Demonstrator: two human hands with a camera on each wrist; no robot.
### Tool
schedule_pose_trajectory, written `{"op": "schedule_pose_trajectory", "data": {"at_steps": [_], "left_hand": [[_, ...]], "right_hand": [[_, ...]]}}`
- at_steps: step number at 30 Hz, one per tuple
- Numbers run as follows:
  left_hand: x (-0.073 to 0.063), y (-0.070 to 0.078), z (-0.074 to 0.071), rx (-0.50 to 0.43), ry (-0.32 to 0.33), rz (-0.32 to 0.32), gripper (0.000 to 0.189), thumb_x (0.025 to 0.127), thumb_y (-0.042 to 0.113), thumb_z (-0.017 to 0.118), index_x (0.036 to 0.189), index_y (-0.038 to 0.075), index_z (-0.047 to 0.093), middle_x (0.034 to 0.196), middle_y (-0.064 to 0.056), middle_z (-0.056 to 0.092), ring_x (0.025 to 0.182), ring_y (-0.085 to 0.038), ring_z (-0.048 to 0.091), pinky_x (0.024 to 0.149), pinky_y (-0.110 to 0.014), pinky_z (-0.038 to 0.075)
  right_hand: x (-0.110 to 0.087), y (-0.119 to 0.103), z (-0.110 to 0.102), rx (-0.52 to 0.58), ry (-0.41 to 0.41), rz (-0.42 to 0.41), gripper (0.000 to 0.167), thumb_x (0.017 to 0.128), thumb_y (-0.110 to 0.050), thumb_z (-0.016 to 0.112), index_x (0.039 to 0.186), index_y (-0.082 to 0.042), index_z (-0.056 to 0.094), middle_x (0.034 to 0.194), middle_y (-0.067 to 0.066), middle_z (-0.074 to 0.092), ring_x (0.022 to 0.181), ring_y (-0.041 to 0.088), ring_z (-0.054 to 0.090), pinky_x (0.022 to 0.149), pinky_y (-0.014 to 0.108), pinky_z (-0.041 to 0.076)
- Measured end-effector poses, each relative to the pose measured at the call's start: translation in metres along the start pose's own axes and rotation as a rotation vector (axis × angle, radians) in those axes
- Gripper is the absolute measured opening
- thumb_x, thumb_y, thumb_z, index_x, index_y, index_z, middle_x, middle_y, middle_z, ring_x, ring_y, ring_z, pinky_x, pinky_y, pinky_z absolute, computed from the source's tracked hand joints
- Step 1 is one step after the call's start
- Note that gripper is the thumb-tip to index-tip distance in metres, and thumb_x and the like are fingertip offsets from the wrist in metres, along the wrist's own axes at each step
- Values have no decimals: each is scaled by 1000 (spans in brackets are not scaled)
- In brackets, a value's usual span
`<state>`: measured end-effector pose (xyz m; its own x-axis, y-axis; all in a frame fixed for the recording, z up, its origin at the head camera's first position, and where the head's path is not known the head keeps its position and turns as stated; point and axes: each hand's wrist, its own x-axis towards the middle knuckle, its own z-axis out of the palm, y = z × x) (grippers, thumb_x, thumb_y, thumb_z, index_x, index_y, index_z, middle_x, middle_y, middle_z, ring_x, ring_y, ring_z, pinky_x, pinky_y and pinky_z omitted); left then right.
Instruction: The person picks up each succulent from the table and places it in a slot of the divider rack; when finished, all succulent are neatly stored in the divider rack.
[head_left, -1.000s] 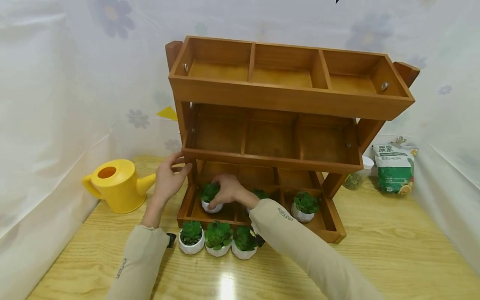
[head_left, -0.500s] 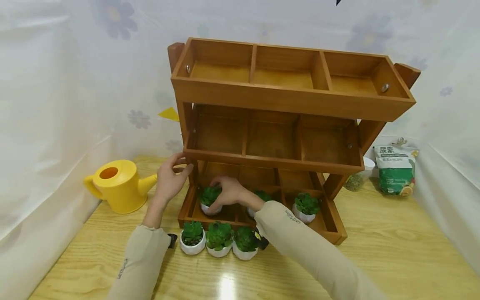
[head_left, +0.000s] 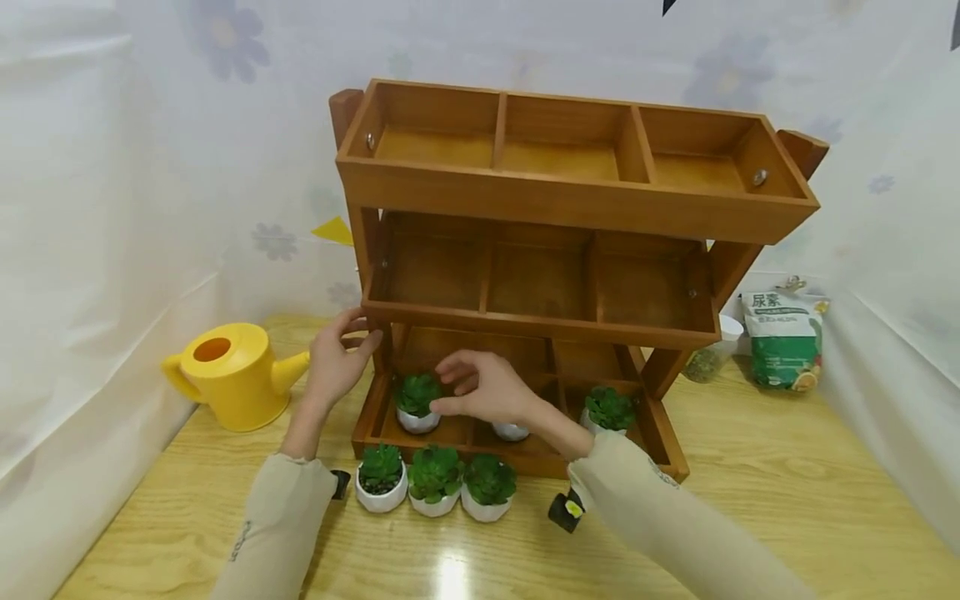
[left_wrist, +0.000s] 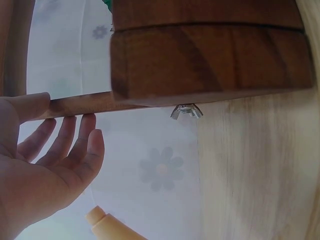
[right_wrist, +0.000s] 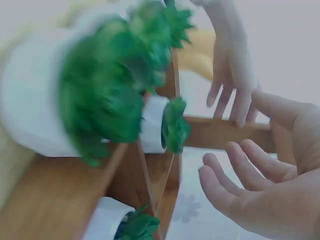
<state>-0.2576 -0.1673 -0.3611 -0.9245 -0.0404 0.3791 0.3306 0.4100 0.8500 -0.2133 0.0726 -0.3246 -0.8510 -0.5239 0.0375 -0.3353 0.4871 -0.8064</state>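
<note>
A three-tier brown wooden plant stand (head_left: 577,325) stands on the table. My left hand (head_left: 337,358) holds its left upright; in the left wrist view the thumb lies on one side of the wooden bar (left_wrist: 82,103), the fingers on the other. My right hand (head_left: 487,387) is just right of a succulent in a white pot (head_left: 418,404) in the bottom tier's left compartment. Its fingers are loosely bent with nothing between them, as the right wrist view shows too. Another white pot (head_left: 511,432), partly hidden by that hand, sits in the middle compartment, and a third potted succulent (head_left: 609,408) in the right one.
Three potted succulents (head_left: 435,479) stand in a row before the stand. A yellow watering can (head_left: 240,383) is at the left. At the right are a clear tub (head_left: 705,362) with a white lid and a clipped green-and-white bag (head_left: 785,342). Curtains surround the table.
My right hand has let go of the left succulent's pot and drawn back to the right. The pot stays in the left compartment. My left hand keeps its place on the upright.
</note>
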Motion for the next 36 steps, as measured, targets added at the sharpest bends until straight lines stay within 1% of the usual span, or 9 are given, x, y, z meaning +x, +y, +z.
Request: {"op": "schedule_pose_trajectory", "data": {"at_steps": [4, 7, 12, 16, 21, 25, 28, 30, 36], "left_hand": [[-2, 1, 1, 14, 3, -7, 41, 93, 9, 62, 132, 0, 54, 116, -26, 62, 98, -42, 63, 86, -51, 51], [-2, 1, 1, 24, 4, -10, 42, 93, 9, 62, 133, 0, 54, 116, -27, 61, 98, -43, 63, 86, -52, 51], [-3, 1, -2, 31, -4, -10, 42, 94, 11, 60, 134, 0, 53, 118, -27, 60, 100, -44, 62, 87, -53, 51], [-4, 0, -3, 28, 3, -10, 41, 94, 10, 60, 133, 0, 53, 118, -27, 60, 101, -43, 62, 88, -52, 50], [-2, 0, 0, 15, 4, 3, 40, 92, 8, 62, 131, 0, 55, 117, -26, 61, 99, -41, 63, 86, -51, 52], [0, 1, 3, 7, 3, 13, 39, 92, 7, 63, 130, 0, 56, 116, -25, 62, 100, -40, 62, 87, -50, 51], [0, 1, 3, 6, 8, 20, 40, 92, 7, 63, 130, -1, 56, 116, -25, 61, 102, -39, 61, 87, -50, 51], [-1, 0, 2, 9, 12, 20, 40, 92, 7, 63, 130, -1, 56, 117, -25, 61, 103, -38, 61, 88, -50, 51], [-3, 0, 1, 18, 9, 5, 39, 93, 10, 61, 131, 0, 55, 119, -26, 60, 103, -40, 61, 89, -51, 50]], "right_hand": [[-31, -1, 5, -32, 37, -114, 37, 84, -20, 75, 116, -6, 62, 106, 6, 65, 91, 27, 64, 78, 33, 54], [-52, 2, 10, 1, 73, -149, 33, 85, -19, 74, 114, -7, 63, 103, 4, 65, 90, 27, 64, 76, 37, 55], [-81, 14, 25, 46, 155, -122, 30, 86, -20, 73, 112, -11, 64, 106, 5, 67, 97, 28, 64, 79, 42, 55], [-97, 25, 37, 59, 198, -73, 30, 86, -24, 73, 111, -9, 65, 103, 5, 68, 93, 23, 64, 75, 36, 55], [-111, 34, 39, 171, 268, -26, 30, 85, -20, 74, 109, -5, 64, 93, 8, 68, 84, 15, 64, 68, 29, 55], [-117, 40, 37, 198, 373, 12, 30, 82, -14, 77, 108, -6, 65, 93, 11, 67, 84, 16, 64, 70, 29, 55], [-119, 45, 36, 183, 424, 21, 31, 79, -12, 79, 107, -9, 65, 95, 12, 66, 86, 19, 64, 71, 30, 55], [-119, 48, 35, 153, 421, 33, 33, 78, -14, 80, 108, -11, 65, 98, 11, 65, 88, 21, 64, 72, 32, 55], [-120, 55, 39, -5, 335, 47, 50, 76, -31, 82, 117, -10, 62, 103, 1, 64, 92, 23, 63, 77, 36, 54]]}}
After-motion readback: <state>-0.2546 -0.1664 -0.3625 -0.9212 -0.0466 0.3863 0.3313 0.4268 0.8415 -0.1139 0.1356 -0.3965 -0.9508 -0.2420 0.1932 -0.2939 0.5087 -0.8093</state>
